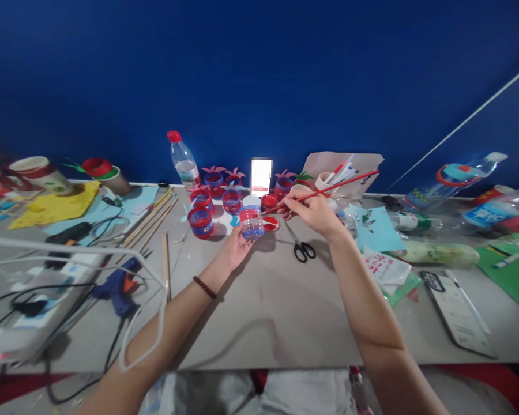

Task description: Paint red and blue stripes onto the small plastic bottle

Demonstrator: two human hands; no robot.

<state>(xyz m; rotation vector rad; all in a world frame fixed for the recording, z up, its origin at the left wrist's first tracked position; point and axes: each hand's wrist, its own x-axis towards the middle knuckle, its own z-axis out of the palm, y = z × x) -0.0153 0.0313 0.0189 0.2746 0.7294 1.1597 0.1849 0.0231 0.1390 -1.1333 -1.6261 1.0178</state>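
Near the middle of the table, my left hand (pixel 237 246) has its fingers round the lower part of a clear plastic cup (pixel 251 222) with blue and red paint on it. My right hand (pixel 305 210) grips a long red paintbrush (pixel 346 185); its tip points left and meets the side of the cup, though the exact contact is too small to tell. Just behind the hands sits a red paint pot (pixel 269 202), with a red-stained white lid (pixel 271 223) in front of it. Several painted cups (pixel 201 223) with paper leaves stand to the left and behind.
Black-handled scissors (pixel 304 251) lie right of centre. A bottle (pixel 184 161) stands at the back. On the left are a blue glue gun (pixel 123 285), a power strip (pixel 47 311) and a white cable crossing over my left forearm. A phone (pixel 458 314) and plastic bottles lie right.
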